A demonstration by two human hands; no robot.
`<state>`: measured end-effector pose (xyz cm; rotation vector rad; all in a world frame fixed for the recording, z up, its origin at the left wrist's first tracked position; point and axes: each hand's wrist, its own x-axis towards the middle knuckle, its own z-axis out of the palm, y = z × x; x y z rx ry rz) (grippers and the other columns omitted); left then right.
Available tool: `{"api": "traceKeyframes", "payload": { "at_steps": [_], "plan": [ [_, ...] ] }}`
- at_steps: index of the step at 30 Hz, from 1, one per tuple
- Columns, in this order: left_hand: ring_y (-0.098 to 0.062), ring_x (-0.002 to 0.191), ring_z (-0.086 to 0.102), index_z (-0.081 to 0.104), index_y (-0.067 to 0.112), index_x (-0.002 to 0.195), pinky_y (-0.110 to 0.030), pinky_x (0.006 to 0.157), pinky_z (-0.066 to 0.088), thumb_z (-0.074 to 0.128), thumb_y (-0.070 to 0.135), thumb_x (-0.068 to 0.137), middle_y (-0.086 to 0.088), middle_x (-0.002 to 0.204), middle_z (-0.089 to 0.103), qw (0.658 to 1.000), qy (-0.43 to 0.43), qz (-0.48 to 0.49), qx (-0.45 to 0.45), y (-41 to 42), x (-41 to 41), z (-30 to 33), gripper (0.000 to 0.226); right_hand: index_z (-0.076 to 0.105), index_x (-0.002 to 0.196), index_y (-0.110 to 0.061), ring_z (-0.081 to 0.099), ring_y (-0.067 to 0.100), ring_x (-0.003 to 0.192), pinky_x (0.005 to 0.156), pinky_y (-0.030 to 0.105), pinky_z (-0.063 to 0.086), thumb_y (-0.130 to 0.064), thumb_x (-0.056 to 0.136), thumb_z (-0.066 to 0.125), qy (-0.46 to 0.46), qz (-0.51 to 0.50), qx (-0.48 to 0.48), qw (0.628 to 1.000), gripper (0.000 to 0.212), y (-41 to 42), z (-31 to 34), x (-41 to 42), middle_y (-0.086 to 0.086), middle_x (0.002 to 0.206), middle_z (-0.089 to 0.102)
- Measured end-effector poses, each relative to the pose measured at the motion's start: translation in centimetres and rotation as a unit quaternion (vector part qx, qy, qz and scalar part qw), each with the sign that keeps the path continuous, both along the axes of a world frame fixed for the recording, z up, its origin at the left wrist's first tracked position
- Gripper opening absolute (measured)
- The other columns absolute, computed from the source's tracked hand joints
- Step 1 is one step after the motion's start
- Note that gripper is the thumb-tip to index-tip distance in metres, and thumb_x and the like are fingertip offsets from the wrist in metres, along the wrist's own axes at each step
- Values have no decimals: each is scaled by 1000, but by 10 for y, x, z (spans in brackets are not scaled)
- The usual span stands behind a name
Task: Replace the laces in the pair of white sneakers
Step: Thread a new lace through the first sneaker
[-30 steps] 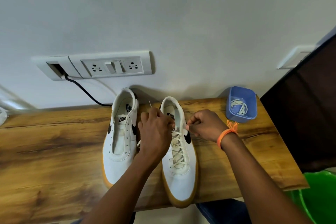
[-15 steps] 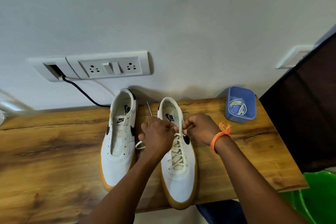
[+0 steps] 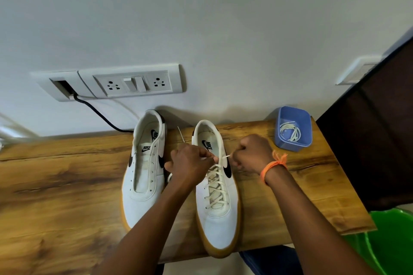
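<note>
Sneakers in white with gum-coloured soles and black swooshes are being shown side by side on a wooden table (image 3: pixel 67 185), heels toward the wall. On the right sneaker (image 3: pixel 218 203), a cream lace (image 3: pixel 215 187) is being seen criss-crossed through all but the top eyelets; its two ends are being pinched, one between the curled fingers of the left hand (image 3: pixel 190 163), the other by the right hand (image 3: pixel 251 154), whose wrist is being circled by an orange thread band (image 3: pixel 273 165). The left sneaker (image 3: pixel 145 176) is being left unlaced, its eyelets bare. "NIKE" is being displayed in black on the tongue label of the left sneaker and on both insoles. Another pale lace (image 3: pixel 290 131) is being kept coiled in a blue plastic tub (image 3: pixel 292 128) near the table's far right corner.
</note>
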<state>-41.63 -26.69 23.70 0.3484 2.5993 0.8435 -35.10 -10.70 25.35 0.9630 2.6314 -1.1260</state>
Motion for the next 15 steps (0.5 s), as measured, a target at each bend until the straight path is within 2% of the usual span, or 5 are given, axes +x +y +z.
{"api": "traceKeyframes", "payload": {
  "at_steps": [4,7,9,13,15],
  "plan": [
    [-21,108,52,75,39,74,-42,89,39,77,54,74,15,86,71,999,-35,-31,20,-9,-11,0,15,73,78,-10,64,29,76,72,37,57,-20,84,61,-4,-106,152,983,17,37,6,11,11,79,69],
    [-17,108,48,77,38,86,-35,80,31,73,53,80,16,97,67,994,-8,-104,-34,-11,-17,11,16,73,87,-8,64,30,77,66,32,53,-19,88,60,5,-130,226,966,17,39,7,15,13,84,69],
    [-15,106,51,77,38,95,-36,83,35,68,49,87,15,99,67,988,-1,-151,-41,-14,-24,17,17,69,93,-8,66,32,79,66,33,54,-13,88,59,20,-98,174,980,12,30,7,10,13,88,68],
    [-20,100,60,74,45,102,-48,93,47,60,36,94,15,96,68,975,-11,-220,-38,-23,-34,18,18,60,103,-23,69,25,63,48,36,58,-3,85,62,35,-27,-115,992,27,-5,9,4,5,87,67],
    [-18,103,59,73,46,103,-48,93,46,60,33,94,17,95,66,973,-7,-226,-44,-24,-34,17,21,66,97,-18,68,21,59,47,33,57,-8,84,70,21,23,-111,993,17,-18,7,4,4,81,69]
  ]
}}
